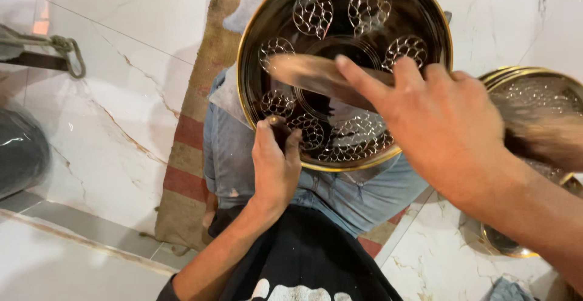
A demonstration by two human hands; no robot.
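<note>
Nearest the camera, the left hand (pixel 274 164) reaches up from a bare forearm over a black shirt (pixel 303 258), its fingers curled tight around a short dark punch (pixel 278 129) whose tip stands on the near edge of a round brass plate (pixel 340 64). The right hand (pixel 440 122) comes in from the right, higher up and closer to the lens, clenched around the handle of a wooden mallet (pixel 316 77), forefinger stretched along it; the mallet is blurred and crosses the plate's middle. The plate rests tilted on the person's lap, over blue jeans (pixel 243 155), its dark polished face ringed by a bright gold rim and bearing a circle of leaf-shaped panels filled with fine scale-like marks. Beyond, a striped burlap mat (pixel 194 125) lies on the white marble floor (pixel 121 64), and more brass plates (pixel 534 88) sit to the right.
</note>
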